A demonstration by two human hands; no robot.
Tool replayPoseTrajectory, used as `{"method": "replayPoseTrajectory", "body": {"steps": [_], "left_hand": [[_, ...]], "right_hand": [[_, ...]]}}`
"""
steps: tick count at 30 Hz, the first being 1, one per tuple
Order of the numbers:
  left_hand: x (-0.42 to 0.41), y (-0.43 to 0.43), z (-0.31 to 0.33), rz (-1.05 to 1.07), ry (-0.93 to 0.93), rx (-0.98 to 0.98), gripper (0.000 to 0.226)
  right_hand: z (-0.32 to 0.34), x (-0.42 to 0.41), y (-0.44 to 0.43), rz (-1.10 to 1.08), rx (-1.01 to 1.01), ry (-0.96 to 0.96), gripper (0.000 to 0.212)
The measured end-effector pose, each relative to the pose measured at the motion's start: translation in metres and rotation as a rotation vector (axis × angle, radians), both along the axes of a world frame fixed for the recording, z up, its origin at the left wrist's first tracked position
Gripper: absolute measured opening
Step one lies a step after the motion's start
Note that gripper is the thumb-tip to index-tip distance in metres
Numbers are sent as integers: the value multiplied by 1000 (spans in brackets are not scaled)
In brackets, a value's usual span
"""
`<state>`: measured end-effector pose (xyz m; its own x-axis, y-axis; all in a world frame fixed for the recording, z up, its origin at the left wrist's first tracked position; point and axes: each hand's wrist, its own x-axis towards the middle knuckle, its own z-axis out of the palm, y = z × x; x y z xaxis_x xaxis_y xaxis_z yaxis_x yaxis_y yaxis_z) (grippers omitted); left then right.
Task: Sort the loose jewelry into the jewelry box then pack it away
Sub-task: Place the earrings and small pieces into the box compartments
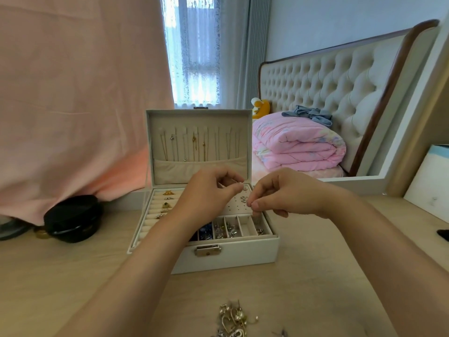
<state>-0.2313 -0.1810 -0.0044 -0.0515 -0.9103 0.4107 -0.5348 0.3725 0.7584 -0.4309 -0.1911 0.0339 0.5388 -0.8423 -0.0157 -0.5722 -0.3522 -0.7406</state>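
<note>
Your right hand, pinching a tiny piece, hovers just above the stud panel; your left hand pinches an earring.

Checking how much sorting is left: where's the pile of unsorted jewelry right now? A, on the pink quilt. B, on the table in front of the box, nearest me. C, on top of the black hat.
B: the loose jewelry pile lies on the table, on the near side of the open jewelry box.
</note>
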Motion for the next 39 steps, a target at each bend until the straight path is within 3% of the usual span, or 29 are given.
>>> {"method": "replayPoseTrajectory", "body": {"steps": [5,9,14,18,31,35,39], "left_hand": [[-3,3,2,-4,-14,19,10],[-1,5,5,-36,33,51,13],[-4,9,11,-70,172,113,13],[-5,11,16,-47,304,128,11],[-5,14,24,-54,371,178,13],[-2,11,21,-17,202,107,17],[8,5,10,114,-323,-11,18]], "right_hand": [[0,2,0,-4,-96,202,8],[6,-2,2,-39,-149,227,12],[5,1,-1,-115,-336,-46,18],[-1,11,-1,-159,-363,-231,17],[-5,19,-2,-224,-363,-491,16],[-11,20,-4,-284,-368,-489,13],[-20,15,-17,-408,-419,-321,21]]}}
